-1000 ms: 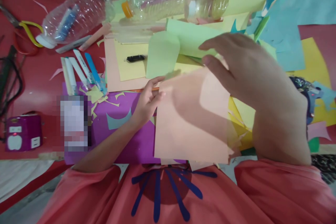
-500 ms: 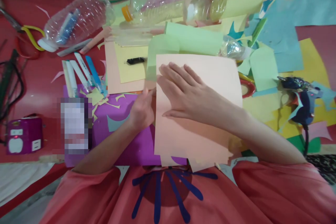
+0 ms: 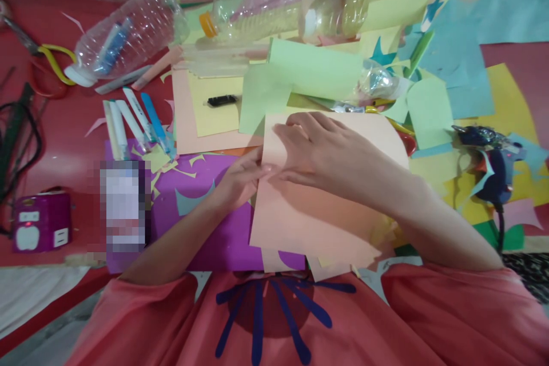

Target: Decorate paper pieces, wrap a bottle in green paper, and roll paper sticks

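A peach paper sheet [image 3: 326,223] lies in front of me on top of a purple sheet [image 3: 206,223] and other coloured papers. My left hand [image 3: 242,180] pinches the sheet's left edge between thumb and fingers. My right hand [image 3: 326,151] rests on the sheet's upper left part. Its fingers are bent and close together near the top left corner, and its thumb reaches toward the left hand. Light green paper pieces [image 3: 309,68] lie just beyond the sheet.
Clear plastic bottles [image 3: 128,31] lie at the back. Several markers [image 3: 137,120] sit left of the papers, and a purple box [image 3: 40,222] stands at far left. A glue gun [image 3: 489,160] lies on the right among paper scraps, and yellow-handled pliers [image 3: 51,60] lie at back left.
My right hand came down from above the sheet onto it, then slid toward its upper left corner and curled its fingers. The sheet shifted slightly toward me and tilted.
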Demonstrator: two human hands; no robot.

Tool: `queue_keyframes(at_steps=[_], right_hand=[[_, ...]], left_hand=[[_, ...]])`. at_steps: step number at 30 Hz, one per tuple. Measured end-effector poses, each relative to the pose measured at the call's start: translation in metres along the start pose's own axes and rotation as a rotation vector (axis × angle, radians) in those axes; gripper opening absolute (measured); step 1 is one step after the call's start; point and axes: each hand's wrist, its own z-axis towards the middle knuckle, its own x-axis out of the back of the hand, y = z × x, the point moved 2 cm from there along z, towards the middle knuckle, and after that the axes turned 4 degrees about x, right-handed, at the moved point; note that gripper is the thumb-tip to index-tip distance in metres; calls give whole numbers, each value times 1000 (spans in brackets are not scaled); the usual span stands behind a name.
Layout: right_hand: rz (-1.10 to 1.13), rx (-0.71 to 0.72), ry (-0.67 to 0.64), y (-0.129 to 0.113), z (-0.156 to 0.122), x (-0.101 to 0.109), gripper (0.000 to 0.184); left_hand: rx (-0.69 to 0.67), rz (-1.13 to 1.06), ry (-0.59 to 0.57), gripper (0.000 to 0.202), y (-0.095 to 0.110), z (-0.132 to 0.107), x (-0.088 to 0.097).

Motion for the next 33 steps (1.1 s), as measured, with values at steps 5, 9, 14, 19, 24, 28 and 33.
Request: queue_keyframes(at_steps=[5, 9, 14, 19, 24, 28, 33], right_hand=[[-38, -40, -75, 6, -10, 9, 41], [-13, -50, -171, 14, -19, 13, 28], [341, 20, -355, 25, -21, 24, 32], [625, 41, -491, 30, -14, 27, 46], [620, -12, -407, 35, -5, 8, 38], [570, -74, -402, 36, 3, -5, 25], [630, -170, -232, 25, 14, -11, 18]], left_hand=[[-110, -28, 81, 32, 0, 0, 1], [-243, -21, 99, 29, 6, 0, 3], [-453, 33, 219, 30, 16, 2, 8], [-352, 117, 119, 47, 12, -1, 4], [-241, 378, 18, 56, 2, -7, 2], [-204, 549, 197, 43, -4, -6, 3], [-217, 610, 248, 37, -7, -6, 4]])
